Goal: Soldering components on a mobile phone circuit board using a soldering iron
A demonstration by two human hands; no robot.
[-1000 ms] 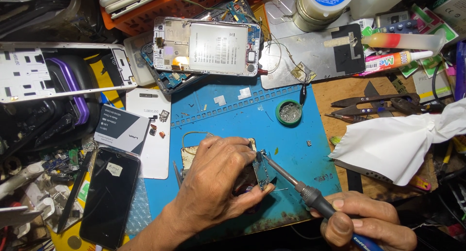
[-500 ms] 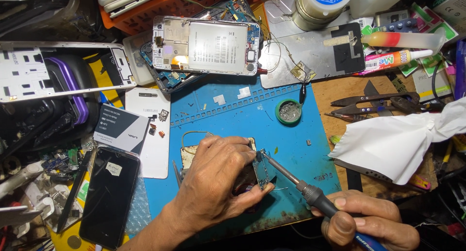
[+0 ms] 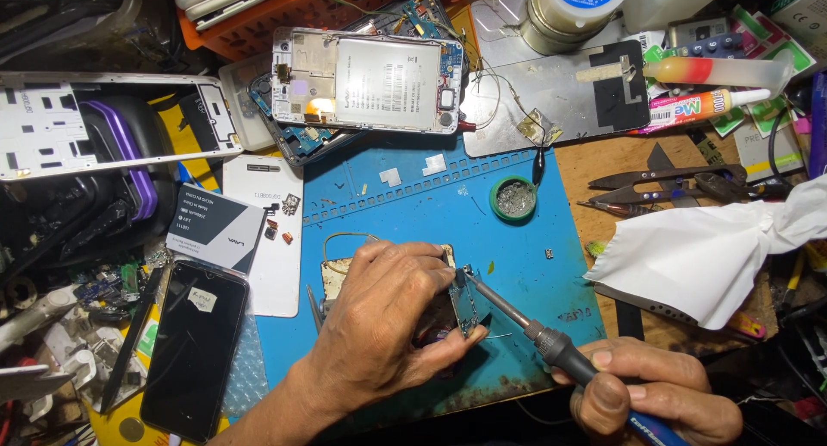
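My left hand (image 3: 388, 321) presses down on a small phone circuit board (image 3: 465, 301) lying on the blue work mat (image 3: 517, 265), covering most of it. My right hand (image 3: 655, 394) grips a soldering iron (image 3: 551, 343) by its dark handle. The iron's thin tip touches the board's upper right edge, close to my left fingertips. A small green tin of flux (image 3: 514, 198) sits on the mat just behind the board.
An opened phone with its battery exposed (image 3: 366, 80) lies at the back. A black phone (image 3: 194, 347) rests at the left, next to a white battery (image 3: 276, 230). White tissue (image 3: 706, 248), scissors (image 3: 663, 183), glue tubes (image 3: 706, 71) and a round tin (image 3: 577, 11) crowd the right.
Nothing has visibly changed; both hands hold the same pose, with the iron tip at the board.
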